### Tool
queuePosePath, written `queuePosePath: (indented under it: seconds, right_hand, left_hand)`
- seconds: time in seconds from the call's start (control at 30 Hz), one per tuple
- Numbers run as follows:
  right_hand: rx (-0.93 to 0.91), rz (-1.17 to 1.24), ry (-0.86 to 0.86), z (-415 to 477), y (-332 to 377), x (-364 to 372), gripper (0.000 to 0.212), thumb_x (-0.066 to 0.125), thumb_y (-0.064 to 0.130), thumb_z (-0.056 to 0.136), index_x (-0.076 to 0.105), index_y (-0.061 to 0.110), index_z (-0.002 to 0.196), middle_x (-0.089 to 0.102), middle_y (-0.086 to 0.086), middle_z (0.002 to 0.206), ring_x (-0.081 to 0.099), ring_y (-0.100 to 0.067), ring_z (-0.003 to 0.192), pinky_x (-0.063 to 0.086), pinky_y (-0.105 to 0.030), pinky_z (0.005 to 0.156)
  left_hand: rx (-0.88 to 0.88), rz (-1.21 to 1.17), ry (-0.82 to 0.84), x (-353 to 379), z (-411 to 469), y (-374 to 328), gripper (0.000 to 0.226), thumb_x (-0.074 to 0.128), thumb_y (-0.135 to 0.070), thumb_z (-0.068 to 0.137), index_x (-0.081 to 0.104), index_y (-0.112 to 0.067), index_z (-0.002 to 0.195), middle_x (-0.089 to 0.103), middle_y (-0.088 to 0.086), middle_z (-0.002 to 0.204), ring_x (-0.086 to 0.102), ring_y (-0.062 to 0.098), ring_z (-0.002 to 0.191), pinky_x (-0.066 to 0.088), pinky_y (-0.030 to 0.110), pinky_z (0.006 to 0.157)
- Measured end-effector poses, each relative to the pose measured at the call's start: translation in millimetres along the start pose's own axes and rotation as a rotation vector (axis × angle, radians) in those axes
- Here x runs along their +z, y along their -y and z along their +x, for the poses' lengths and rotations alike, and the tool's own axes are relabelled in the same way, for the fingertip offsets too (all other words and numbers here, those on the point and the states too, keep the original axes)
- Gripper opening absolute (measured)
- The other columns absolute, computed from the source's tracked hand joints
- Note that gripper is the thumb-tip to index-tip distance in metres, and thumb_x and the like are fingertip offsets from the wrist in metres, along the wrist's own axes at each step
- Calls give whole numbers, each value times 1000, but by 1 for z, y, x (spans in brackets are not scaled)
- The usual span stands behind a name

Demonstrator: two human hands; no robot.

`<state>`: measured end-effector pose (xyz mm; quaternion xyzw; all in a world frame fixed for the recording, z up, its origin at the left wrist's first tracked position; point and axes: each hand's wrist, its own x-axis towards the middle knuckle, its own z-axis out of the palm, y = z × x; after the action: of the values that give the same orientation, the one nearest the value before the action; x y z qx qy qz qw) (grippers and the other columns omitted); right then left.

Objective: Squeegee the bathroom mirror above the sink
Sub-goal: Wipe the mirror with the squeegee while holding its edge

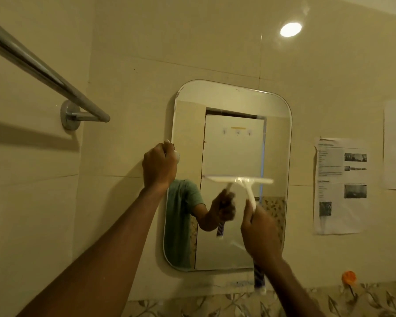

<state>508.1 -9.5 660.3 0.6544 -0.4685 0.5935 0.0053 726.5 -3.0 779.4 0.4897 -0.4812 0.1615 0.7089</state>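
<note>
- Nearest me are both bare forearms, reaching up toward the mirror (229,143) from the lower corners of the view.
- My right hand (260,232) is clamped around the handle of the squeegee (240,180), low on the right half of the glass.
- The squeegee is white plastic, T-shaped, its long thin blade lying level across the middle of the mirror; blur hides whether the blade edge touches the glass.
- My left hand (159,165) is closed at the mirror's left edge, about halfway up, with something small and pale showing between its fingers; I cannot tell what it is.
- The mirror is a tall frameless pane with rounded corners and a thin bevelled rim, flat on the wall.
- Bare glass lies open above the blade up to the top edge, and below it down to the bottom edge, save where my right hand covers it.
- The wall (215,53) is glossy cream tile with fine seams; a leaf-patterned band (192,304) runs under the mirror's bottom edge.
- A chrome towel rail (44,72), round and polished, slants in from the upper left and ends on a round bracket, well clear of the mirror's left edge.
- Printed paper sheets (342,184) hang beside the right edge, and an orange hook (349,276) sits below them.
</note>
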Motion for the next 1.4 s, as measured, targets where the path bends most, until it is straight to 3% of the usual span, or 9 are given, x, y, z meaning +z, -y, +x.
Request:
queuePosePath:
  seconds: [0.17,0.4,0.5,0.63,0.9,1.03,1.17,1.27,1.4]
  right_hand:
    - [65,-20,105,-30,-12,-15,37,34,37,101,56,17,78,60,-4,63,57,-15,53,39,-24,44]
    - [-26,35,-93,122,36,-79,45,29,43,103,48,17,70,52,-2,60,50,-16,43,40,-23,37]
    - [1,-5,-94,145,34,-84,46,28,44,102,46,17,70,54,-4,61,54,-17,42,40,-22,33]
    - [-16,66,-36,87,-10,-49,42,32,37,103,51,16,72,49,0,55,43,-9,38,36,-15,32]
    - [110,59,9,-35,-29,-14,42,33,34,102,57,10,77,62,-12,65,60,-23,56,51,-34,48]
    - [-12,118,-69,36,11,-39,49,31,39,103,52,12,67,49,-6,57,44,-16,45,36,-21,39]
    - [-112,67,-131,148,70,-75,50,30,43,102,50,14,67,52,-5,59,52,-19,45,45,-27,42]
    - [-90,-11,-116,187,88,-88,52,29,42,102,50,11,67,56,-7,61,57,-21,43,46,-26,39]
    - [-60,-21,-62,152,69,-73,51,29,39,103,52,7,71,52,-5,54,53,-20,39,48,-27,39]
  left_hand:
    - [-4,19,-3,-2,-17,8,45,34,-28,101,66,1,87,69,21,89,63,31,82,51,36,75]
    - [-39,34,-14,0,-19,9,47,32,-30,101,66,0,88,70,21,90,66,35,85,56,41,77]
    - [-48,41,-33,1,-20,8,46,33,-26,101,66,3,86,69,24,89,64,37,85,48,32,71]
    - [-64,31,-47,-1,-21,7,48,32,-28,100,67,2,88,70,25,92,64,39,89,52,41,78]
    - [-77,27,40,-9,-23,6,47,33,-28,101,68,2,90,69,24,96,63,38,94,47,36,79]
    - [-97,52,97,-13,-19,5,50,31,-30,103,67,2,90,67,19,91,60,29,85,36,27,70]
    - [-92,85,99,-14,-19,7,47,30,-31,103,59,-8,75,56,7,75,48,12,66,28,17,53]
    - [-93,81,107,-13,-16,9,50,29,-31,103,59,-6,73,56,8,74,50,16,73,34,23,64]
    - [-91,102,145,-15,-15,7,44,27,-29,104,50,-11,72,53,7,76,44,15,71,31,27,69]
